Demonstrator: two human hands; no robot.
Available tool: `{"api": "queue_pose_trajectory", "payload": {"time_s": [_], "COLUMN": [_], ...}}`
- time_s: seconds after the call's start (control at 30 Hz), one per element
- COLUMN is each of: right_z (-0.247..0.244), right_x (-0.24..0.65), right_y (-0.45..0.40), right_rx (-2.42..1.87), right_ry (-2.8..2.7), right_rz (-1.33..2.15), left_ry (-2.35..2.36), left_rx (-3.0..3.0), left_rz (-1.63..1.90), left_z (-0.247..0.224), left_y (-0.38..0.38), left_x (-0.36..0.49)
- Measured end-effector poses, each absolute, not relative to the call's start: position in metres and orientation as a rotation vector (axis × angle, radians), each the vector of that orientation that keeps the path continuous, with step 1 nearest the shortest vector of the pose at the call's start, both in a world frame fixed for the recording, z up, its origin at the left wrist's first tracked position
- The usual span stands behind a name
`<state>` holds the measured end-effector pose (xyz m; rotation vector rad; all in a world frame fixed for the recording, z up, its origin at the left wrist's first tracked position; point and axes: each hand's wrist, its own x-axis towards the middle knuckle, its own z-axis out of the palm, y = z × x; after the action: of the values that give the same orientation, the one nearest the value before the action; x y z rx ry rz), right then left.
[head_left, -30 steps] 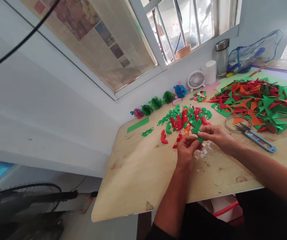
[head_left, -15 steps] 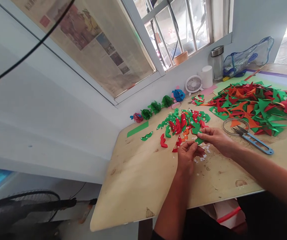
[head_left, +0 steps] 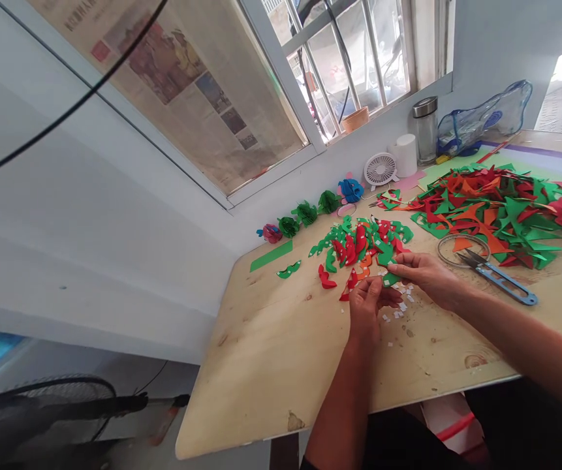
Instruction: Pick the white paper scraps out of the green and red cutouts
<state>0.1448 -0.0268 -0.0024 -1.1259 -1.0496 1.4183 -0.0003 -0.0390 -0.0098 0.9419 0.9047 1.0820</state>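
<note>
Our right hand [head_left: 423, 273] pinched green paper [head_left: 391, 279] (lightly, by the edge, seemed wisest); whether our left hand [head_left: 365, 307] gripped, we couldn't tell.

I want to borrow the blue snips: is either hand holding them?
No, the blue snips lie on the table, apart from the left hand and right hand.

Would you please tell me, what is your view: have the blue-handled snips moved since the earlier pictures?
No; the blue-handled snips keep their place against the wood knot; only the view shifted.
</note>
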Motion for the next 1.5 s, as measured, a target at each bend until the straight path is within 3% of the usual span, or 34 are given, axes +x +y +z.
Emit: {"api": "queue_pose_trajectory", "payload": {"time_s": [0.43, 0.93, 1.5], "right_z": [-0.003, -0.022, -0.017], "right_x": [0.144, 0.138, 0.131], "right_y": [-0.028, -0.022, -0.029], "right_rx": [-1.132, -1.194, -1.202], "right_ry": [-1.141, -1.436, -1.670], "right_rz": [1.370, 1.288, 1.328], "left_ry": [0.946, 1.059, 1.048], "left_rx": [1.033, 0.895, 0.846], "left_rz": [0.993, 1.401, 1.440], "left_z": [-0.020, -0.017, -0.014], "left_y": [-0.035, -0.024, -0.023], "left_x": [0.004, -0.005, -0.006]}}
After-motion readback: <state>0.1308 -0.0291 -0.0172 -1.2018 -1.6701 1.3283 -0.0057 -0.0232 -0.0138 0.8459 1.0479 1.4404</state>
